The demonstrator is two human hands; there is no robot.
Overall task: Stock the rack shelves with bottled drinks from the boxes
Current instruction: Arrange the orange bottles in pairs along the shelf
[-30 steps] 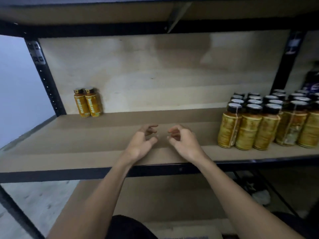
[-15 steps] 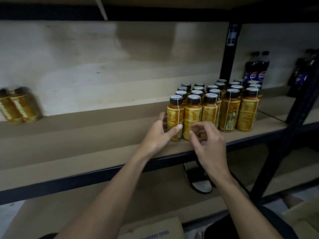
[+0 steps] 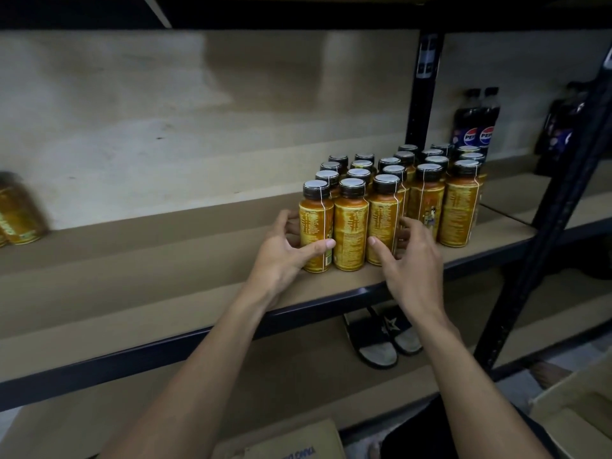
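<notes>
My hands have come from the middle of the shelf [image 3: 149, 256] to its right part. Now my left hand [image 3: 286, 250] and right hand [image 3: 412, 263] clasp the front row of bottles [image 3: 351, 226] from both ends, near the shelf's front edge, probably to move it.

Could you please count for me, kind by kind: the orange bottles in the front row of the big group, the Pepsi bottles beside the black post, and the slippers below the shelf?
Orange bottles in the front row: 5
Pepsi bottles: 2
Slippers: 2
Total: 9
</notes>
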